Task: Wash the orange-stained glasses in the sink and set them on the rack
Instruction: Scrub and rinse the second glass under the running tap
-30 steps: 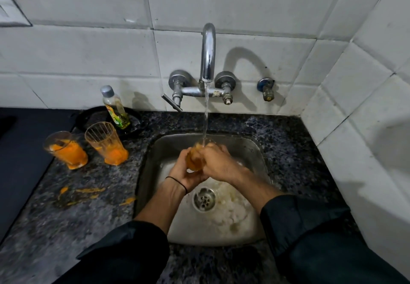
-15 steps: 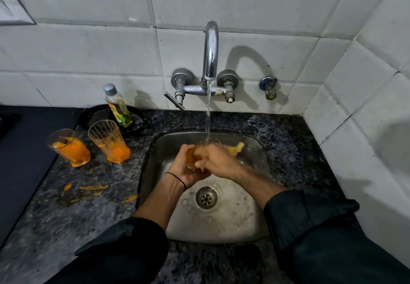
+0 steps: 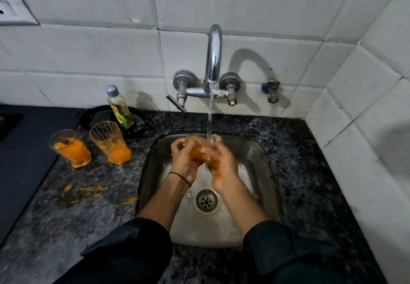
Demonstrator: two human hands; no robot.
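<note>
On the counter at the left, the outer glass (image 3: 71, 148) and the inner glass (image 3: 109, 142) stand orange-stained and untouched, so 2 washes likely remain. Over the sink (image 3: 155, 172), the left hand (image 3: 184, 161) curls round the held glass (image 3: 203, 153). 1 second ago the right hand (image 3: 224, 168) covered it; now that hand grips its right flank, so the orange body shows between both palms. The glass is tilted, rim up under the water stream (image 3: 209, 115), so rinsing seems under way. No rack is in view
</note>
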